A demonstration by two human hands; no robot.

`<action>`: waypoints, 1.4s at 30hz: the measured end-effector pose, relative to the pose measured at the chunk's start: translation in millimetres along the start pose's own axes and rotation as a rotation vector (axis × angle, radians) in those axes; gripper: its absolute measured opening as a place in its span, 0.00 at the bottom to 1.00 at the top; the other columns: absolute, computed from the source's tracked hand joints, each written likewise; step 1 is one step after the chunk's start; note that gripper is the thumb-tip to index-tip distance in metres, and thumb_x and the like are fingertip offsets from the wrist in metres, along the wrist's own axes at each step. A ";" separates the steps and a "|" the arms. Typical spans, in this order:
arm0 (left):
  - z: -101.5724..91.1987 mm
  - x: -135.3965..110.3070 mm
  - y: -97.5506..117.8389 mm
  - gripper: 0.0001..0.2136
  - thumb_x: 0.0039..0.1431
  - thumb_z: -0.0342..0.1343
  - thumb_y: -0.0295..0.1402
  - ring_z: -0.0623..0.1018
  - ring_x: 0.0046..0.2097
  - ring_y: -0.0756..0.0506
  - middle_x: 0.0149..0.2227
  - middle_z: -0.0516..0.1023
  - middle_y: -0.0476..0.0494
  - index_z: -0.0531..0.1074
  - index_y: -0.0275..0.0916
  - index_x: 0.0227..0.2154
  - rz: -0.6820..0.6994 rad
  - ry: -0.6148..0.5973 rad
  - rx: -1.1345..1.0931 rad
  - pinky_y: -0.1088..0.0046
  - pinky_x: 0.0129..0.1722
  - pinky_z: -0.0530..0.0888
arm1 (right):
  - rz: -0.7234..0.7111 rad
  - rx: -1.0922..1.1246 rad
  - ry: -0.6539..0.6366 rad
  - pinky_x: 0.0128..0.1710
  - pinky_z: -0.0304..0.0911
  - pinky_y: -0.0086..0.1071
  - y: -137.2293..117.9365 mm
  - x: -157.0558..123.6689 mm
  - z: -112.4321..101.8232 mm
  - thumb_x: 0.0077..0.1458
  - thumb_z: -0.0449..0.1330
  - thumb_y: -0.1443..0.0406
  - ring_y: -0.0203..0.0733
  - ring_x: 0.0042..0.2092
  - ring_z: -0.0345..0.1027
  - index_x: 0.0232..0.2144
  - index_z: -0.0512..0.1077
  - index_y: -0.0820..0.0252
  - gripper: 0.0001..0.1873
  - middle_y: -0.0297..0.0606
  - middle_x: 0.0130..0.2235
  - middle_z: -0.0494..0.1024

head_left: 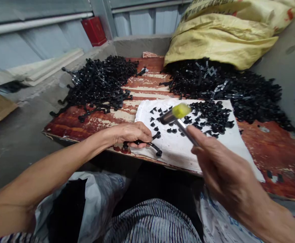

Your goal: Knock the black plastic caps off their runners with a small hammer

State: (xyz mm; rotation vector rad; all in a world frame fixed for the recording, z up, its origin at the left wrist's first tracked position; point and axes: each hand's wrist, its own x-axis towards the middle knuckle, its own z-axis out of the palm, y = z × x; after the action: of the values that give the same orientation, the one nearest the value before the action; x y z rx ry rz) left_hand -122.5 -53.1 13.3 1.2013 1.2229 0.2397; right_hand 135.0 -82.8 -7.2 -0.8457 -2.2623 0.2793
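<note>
My left hand (137, 133) is closed around a black jointed part with crossed arms (153, 145), at the front edge of the white cloth (167, 148). Round caps show at the ends of its two free arms. My right hand (215, 158) grips a mallet (174, 113) by its metal handle, raised over the cloth. One end of the mallet's head is yellow, the other dark, and it is blurred. Several small black round-headed pegs (214, 116) lie on the cloth, heaped at its right and scattered near the mallet.
A pile of black jointed parts (101, 81) covers the table's back left. Another pile (248, 91) spills from a yellow sack (220, 40) at the back right. The worn red-brown table (86, 125) meets a low concrete ledge. White plastic bags (104, 195) hang below its front edge.
</note>
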 end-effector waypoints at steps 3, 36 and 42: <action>-1.4 0.4 0.0 0.12 0.50 0.56 0.29 0.58 0.13 0.58 0.13 0.63 0.52 0.66 0.34 0.14 0.001 -0.018 -0.020 0.82 0.13 0.51 | -0.031 -0.034 0.097 0.30 0.71 0.30 -3.0 1.8 -3.0 0.60 0.50 0.76 0.40 0.32 0.73 0.67 0.56 0.55 0.34 0.41 0.37 0.76; -97.1 -30.3 -1.1 0.08 0.57 0.52 0.25 0.71 0.46 0.42 0.40 0.73 0.44 0.71 0.37 0.39 0.322 1.219 0.866 0.61 0.49 0.68 | 0.851 0.621 0.146 0.13 0.59 0.27 32.8 -22.4 13.8 0.54 0.61 0.46 0.33 0.17 0.60 0.54 0.69 0.54 0.30 0.30 0.24 0.71; 1.3 19.0 -22.7 0.11 0.62 0.46 0.23 0.69 0.44 0.44 0.40 0.73 0.40 0.73 0.36 0.40 0.637 0.713 1.116 0.66 0.45 0.70 | 0.921 0.691 0.195 0.13 0.56 0.26 25.3 -14.3 12.5 0.55 0.62 0.47 0.32 0.17 0.58 0.55 0.68 0.54 0.30 0.30 0.25 0.71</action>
State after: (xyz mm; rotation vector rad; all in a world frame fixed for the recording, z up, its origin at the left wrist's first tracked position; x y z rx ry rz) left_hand -123.7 -50.0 -16.0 2.6412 1.5959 0.5147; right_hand 146.8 -72.2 -34.6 -1.3673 -1.2951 1.2366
